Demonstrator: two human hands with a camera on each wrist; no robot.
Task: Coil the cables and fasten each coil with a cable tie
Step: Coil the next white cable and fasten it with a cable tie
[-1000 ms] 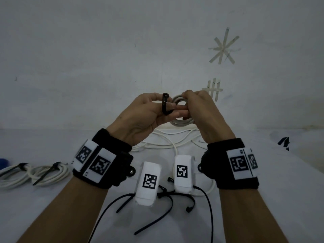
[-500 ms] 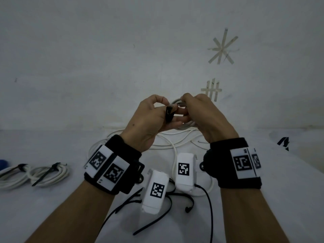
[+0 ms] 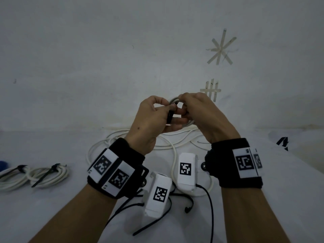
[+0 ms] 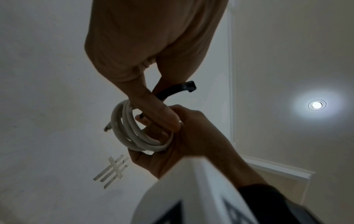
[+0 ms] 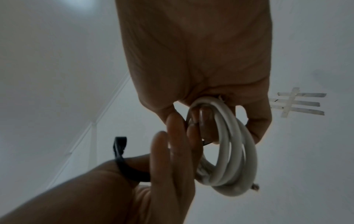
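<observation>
Both hands were raised above the white table [image 3: 52,216], meeting in front of the wall. Fingers of the right hand [image 3: 201,118] curled round a small coil of white cable [image 4: 132,133], gripping its turns together; its free end stuck out to one side. Thumb and forefinger of the left hand [image 3: 154,120] pinched a black cable tie [image 4: 176,89], whose strap ran between the fingers toward the coil while its square head stood clear of the hand. Whether the strap already passed round the coil could not be told.

Relative to the held coil: directly below it a loose white cable [image 3: 133,137] lay in wide loops on the table; nearer the person, under the wrists, several spare black ties [image 3: 152,225] lay scattered; well to the left, two finished coils [image 3: 47,176] rested side by side, each bound with a black tie. No containers were in view; everything lay straight on the table.
</observation>
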